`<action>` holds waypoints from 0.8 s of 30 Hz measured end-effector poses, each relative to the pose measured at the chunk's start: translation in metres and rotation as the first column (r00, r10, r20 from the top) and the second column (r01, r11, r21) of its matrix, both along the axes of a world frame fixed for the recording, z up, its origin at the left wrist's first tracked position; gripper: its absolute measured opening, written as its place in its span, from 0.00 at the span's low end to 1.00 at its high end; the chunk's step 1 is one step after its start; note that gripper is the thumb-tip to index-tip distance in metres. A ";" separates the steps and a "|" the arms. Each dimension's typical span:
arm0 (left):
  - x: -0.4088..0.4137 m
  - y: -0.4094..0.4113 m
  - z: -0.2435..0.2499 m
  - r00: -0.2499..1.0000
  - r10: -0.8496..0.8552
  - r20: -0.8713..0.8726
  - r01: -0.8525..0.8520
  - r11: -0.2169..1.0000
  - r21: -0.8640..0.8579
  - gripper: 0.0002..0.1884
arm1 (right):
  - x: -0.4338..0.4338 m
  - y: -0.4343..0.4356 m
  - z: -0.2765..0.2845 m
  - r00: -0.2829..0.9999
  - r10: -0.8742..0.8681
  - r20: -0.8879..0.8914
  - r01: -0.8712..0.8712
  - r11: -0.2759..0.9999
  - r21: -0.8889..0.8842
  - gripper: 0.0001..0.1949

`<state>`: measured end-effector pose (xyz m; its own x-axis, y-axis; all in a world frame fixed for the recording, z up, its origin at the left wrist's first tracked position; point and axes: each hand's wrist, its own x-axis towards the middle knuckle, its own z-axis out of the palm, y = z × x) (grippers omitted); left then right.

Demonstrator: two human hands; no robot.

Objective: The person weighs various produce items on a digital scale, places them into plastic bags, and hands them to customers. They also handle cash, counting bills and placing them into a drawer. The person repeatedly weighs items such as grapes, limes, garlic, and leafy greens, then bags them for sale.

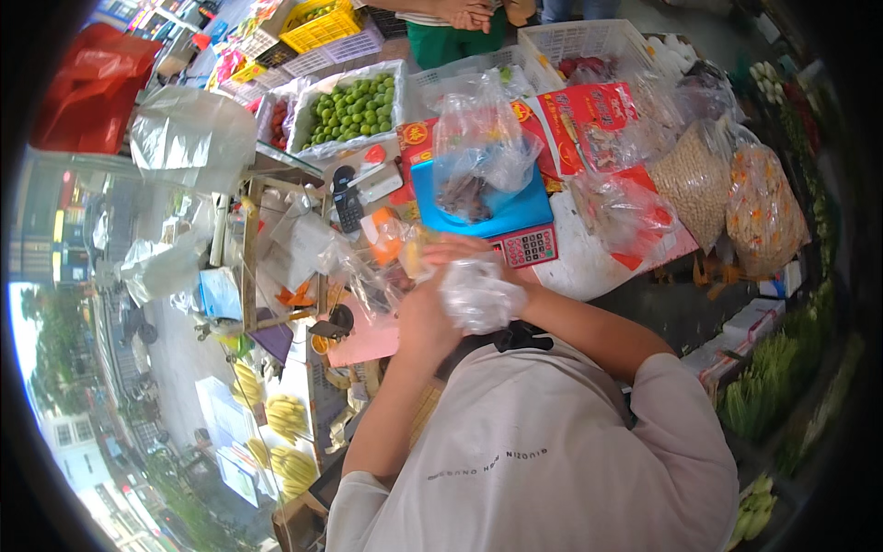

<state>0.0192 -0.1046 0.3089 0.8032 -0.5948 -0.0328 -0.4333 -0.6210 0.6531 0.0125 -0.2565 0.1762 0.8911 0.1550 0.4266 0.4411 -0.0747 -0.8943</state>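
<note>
My left hand [429, 307] and my right hand [457, 250] are close together in front of my chest, at the near edge of a stall counter. Between them sits a bunched clear plastic bag [481, 295], touching both. It covers part of my right hand and wrist. The fingers of my right hand reach left, beside a blurred yellowish thing [415, 254]. My left fingers are mostly hidden, so their grip does not show. Just beyond lies a blue-topped weighing scale [428, 200] with a red keypad [528, 247]. A clear bag of dark goods [469, 196] rests on it.
A cordless phone [346, 200] and an orange box [379, 236] lie left of the scale. Behind is a crate of green citrus fruit [355, 110]. Bags of peanuts [693, 183] stand at right. Across the counter, another person's hands [469, 14] are clasped.
</note>
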 end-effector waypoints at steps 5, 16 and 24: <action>-0.033 -0.047 -0.002 0.989 -0.065 0.129 0.078 0.992 -0.098 0.30 | -0.022 -0.056 0.015 0.965 -0.212 0.157 0.257 0.891 -0.373 0.20; -0.040 -0.070 -0.018 0.959 -0.250 -0.135 0.256 0.966 0.029 0.29 | -0.071 -0.091 0.016 0.948 -0.288 -0.132 0.218 0.896 -0.386 0.22; -0.029 -0.091 -0.023 0.902 -0.395 -0.173 0.429 0.863 0.266 0.09 | -0.091 -0.055 0.018 0.900 -0.256 -0.352 0.237 0.967 -0.098 0.17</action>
<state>-0.0097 -0.1956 0.2857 0.4681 -0.8207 -0.3277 -0.6285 -0.5699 0.5294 -0.0787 -0.3118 0.1940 0.9947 -0.0765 0.0687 0.0531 -0.1900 -0.9803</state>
